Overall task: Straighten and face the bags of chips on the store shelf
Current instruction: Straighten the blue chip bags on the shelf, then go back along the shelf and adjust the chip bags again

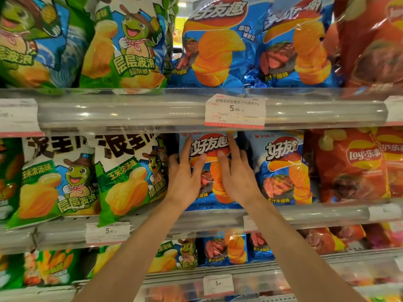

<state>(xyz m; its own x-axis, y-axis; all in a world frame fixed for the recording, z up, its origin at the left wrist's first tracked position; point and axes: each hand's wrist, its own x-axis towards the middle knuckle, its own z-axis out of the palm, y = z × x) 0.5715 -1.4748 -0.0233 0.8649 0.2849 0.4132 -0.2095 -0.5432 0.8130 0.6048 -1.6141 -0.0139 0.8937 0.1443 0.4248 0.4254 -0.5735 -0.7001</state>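
**A:** ok so what's around besides the snacks?

**B:** mostly price tags lol. A white one with red trim reading 5.90 (235,111) clipped to the upper clear shelf rail (130,110), another 5.90 tag (108,233) on the middle rail, and a third tag (218,285) lower down.

**A:** anything in the background?

**B:** a ceiling light (181,5) showing through a gap up top.

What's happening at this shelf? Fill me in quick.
A person is facing chip bags on the middle shelf. Both hands lie flat on a blue steak-flavour chip bag, the left hand on its left side and the right hand on its right. The bag stands upright with its front outward, beside a matching blue bag.
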